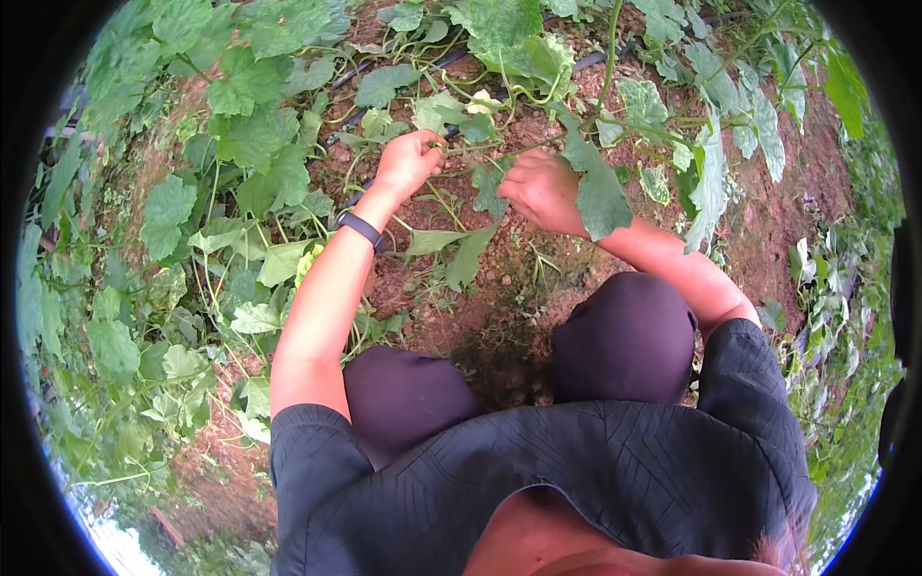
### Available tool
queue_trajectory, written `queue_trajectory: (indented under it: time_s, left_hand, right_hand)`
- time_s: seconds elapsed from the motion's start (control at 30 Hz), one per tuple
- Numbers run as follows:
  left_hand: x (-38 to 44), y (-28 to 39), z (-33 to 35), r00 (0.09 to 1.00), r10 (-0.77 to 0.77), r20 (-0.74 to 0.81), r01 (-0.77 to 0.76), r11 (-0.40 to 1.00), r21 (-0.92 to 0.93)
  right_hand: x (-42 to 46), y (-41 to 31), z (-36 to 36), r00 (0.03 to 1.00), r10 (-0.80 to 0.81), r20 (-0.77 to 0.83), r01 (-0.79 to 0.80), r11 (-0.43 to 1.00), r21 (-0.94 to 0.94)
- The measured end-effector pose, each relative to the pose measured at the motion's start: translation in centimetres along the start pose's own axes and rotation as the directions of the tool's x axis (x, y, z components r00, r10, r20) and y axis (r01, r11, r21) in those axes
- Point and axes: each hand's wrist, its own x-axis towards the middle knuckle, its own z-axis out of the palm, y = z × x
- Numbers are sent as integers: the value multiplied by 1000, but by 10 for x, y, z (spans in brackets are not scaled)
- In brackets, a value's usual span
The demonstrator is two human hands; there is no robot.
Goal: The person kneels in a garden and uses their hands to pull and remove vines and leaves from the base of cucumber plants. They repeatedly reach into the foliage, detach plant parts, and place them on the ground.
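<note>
My left hand (409, 161), with a dark band on its wrist, has thumb and forefinger pinched on a thin green vine stem (472, 148) low over the reddish soil. To its right, my right hand (544, 189) is curled beside the same plant, its fingertips near a drooping leaf (490, 189); whether it holds a stem is hidden. A large lobed green leaf (596, 183) hangs over the back of my right hand and wrist. Just above the hands sits a pale yellow-white blossom (482, 102) among curling tendrils.
Dense leafy vines (252, 151) spread on the left, and more leaves (709, 180) hang at the right. A black irrigation hose (591, 60) runs across the soil behind the hands. My bent knees (627, 338) are close below, over weedy reddish soil (518, 266).
</note>
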Motion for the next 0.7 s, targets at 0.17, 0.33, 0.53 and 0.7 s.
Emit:
queue_trajectory:
  time_s: [0.17,0.33,0.53,0.7]
  left_hand:
    - [-16,21,-25,1000,-20,-3,20,993,114]
    - [-25,21,-35,988,-139,-72,132,986,-99]
    - [-25,31,-27,988,-80,-129,79,997,-15]
    - [-41,34,-33,989,-65,-130,77,993,92]
  right_hand:
    - [5,-6,-3,997,9,74,-14,998,62]
    - [19,-12,12,993,117,-21,-103,937,335]
    - [39,67,79,908,289,-304,-326,942,-78]
    - [80,45,53,814,580,41,-571,811,-125]
